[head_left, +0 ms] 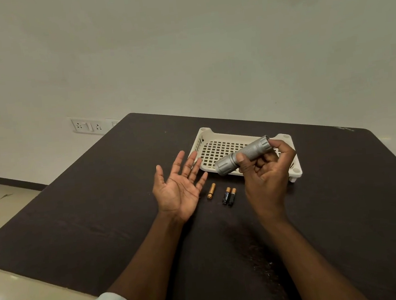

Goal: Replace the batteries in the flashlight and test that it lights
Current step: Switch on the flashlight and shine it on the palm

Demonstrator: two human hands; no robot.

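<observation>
My right hand [265, 170] grips a short silver flashlight [243, 154] above the dark table, thumb on the knurled barrel and fingers curled round the back end. The flashlight lies tilted, its wider head pointing down and to the left. My left hand [180, 185] hovers palm up with straight spread fingers, left of the flashlight head, holding nothing. On the table between my hands lie three small batteries: a gold one [211, 191] alone, and a black-and-copper pair [229, 195] side by side.
A cream perforated plastic tray [212, 148] stands on the dark table [102, 219] behind my hands, partly hidden by the flashlight and my right hand. The table's far edge meets a pale wall with a socket panel [88, 127] at the left.
</observation>
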